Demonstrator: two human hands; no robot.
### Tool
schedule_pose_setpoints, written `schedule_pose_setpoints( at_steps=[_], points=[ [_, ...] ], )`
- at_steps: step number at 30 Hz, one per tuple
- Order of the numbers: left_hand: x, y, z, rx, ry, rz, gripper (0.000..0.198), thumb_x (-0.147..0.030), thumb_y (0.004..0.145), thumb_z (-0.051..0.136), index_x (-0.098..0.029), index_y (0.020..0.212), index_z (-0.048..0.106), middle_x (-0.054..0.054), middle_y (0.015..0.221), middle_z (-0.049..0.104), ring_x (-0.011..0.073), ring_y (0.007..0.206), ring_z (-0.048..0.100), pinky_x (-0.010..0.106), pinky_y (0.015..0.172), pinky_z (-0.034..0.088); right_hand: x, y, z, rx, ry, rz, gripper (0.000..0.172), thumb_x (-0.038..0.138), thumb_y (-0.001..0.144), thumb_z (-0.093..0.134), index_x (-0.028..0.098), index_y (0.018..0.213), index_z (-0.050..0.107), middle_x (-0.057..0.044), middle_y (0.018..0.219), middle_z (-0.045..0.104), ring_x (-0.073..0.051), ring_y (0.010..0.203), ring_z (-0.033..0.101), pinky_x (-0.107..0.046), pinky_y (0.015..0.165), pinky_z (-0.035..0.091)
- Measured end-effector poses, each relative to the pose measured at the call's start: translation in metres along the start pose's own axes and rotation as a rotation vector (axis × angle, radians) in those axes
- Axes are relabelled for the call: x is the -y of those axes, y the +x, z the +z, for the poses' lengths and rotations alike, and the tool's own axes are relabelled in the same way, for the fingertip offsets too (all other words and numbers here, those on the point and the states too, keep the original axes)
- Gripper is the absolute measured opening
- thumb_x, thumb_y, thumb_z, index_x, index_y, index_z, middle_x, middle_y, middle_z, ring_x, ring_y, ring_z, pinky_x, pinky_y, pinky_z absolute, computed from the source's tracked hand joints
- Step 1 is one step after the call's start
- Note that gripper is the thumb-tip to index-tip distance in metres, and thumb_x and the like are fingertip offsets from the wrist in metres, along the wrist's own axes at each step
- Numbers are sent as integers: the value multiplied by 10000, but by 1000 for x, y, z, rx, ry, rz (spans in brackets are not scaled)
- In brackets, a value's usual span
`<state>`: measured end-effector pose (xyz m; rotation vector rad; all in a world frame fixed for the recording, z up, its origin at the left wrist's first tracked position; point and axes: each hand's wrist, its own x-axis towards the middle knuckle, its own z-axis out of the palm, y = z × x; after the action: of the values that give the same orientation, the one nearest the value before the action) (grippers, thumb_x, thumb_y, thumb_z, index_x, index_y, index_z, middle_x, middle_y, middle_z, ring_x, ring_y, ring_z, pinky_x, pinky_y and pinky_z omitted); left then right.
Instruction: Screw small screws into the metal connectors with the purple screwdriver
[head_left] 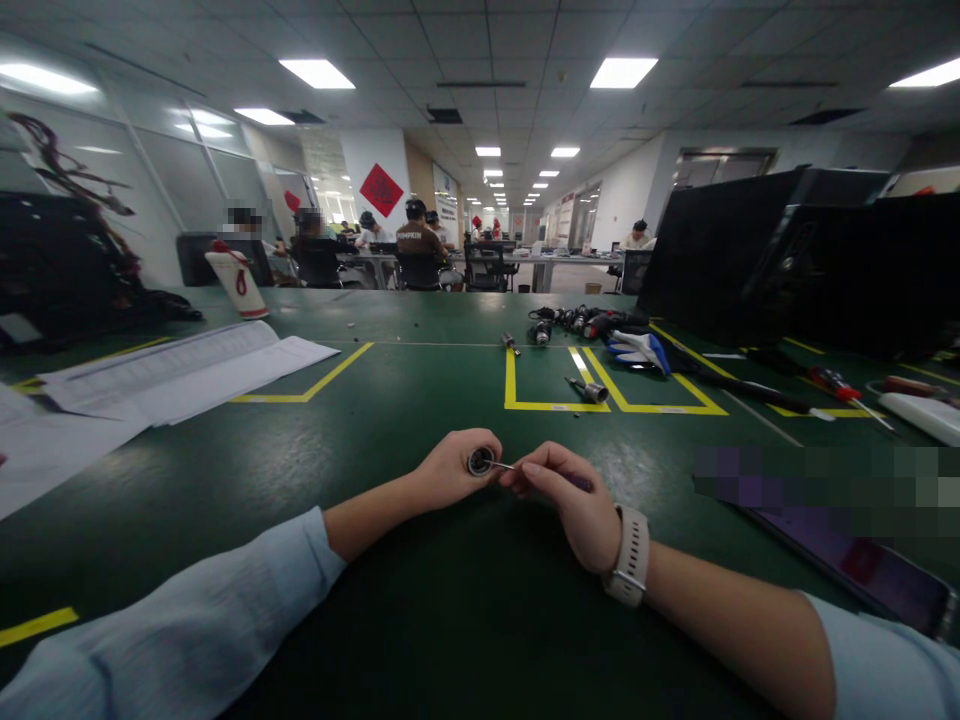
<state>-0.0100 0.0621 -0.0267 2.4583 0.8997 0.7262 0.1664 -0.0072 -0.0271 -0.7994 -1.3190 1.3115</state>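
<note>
The left hand is curled around a short, round, silver metal connector with a dark interior, its open end turned toward the wearer. It is held over the middle of the green bench, nearer the wearer than the yellow tape outline. The right hand pinches a thin, straight, silver metal tool between thumb and fingers, its tip at the connector's mouth; how deep it reaches I cannot tell.

To work well here, keep the connector's rim square to the eye, brace the two hands against each other, and guide the tool with light fingertip pressure along the opening's axis, since a sideways slip could scratch the interior.
</note>
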Motion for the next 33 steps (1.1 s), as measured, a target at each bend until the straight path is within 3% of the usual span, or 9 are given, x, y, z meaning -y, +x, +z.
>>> schedule_pose_setpoints(
  at_steps=[8, 20, 28, 33],
  points=[
    [0, 1, 1, 10, 23, -27, 93, -202, 705, 592, -149, 694, 517, -23, 671, 527, 108, 627, 502, 221, 578, 390, 0, -2, 2, -4, -265, -94, 150, 285, 819, 523, 175, 785, 618, -27, 771, 610, -168, 772, 574, -329, 726, 443],
    [9, 1, 2, -66, -146, 0, 173, -246, 705, 602, -148, 644, 473, -43, 614, 473, 87, 578, 448, 207, 557, 365, -6, 1, 1, 76, -173, -98, 162, 327, 817, 526, 201, 866, 615, -34, 881, 616, -156, 772, 549, -333, 733, 448],
    [2, -1, 2, -9, 112, -7, 89, -185, 719, 563, -153, 676, 493, -28, 649, 498, 100, 595, 471, 213, 554, 351, 1, -2, 3, -2, -367, -111, 161, 310, 811, 525, 186, 788, 626, -23, 756, 619, -171, 757, 563, -321, 701, 420],
    [-3, -2, 0, 75, 162, 51, 50, -157, 731, 539, -154, 697, 503, -16, 677, 515, 107, 614, 491, 217, 571, 363, 3, 1, 2, -24, -134, 16, 145, 279, 763, 562, 168, 697, 628, -32, 714, 643, -176, 744, 582, -334, 724, 427]
  ],
)
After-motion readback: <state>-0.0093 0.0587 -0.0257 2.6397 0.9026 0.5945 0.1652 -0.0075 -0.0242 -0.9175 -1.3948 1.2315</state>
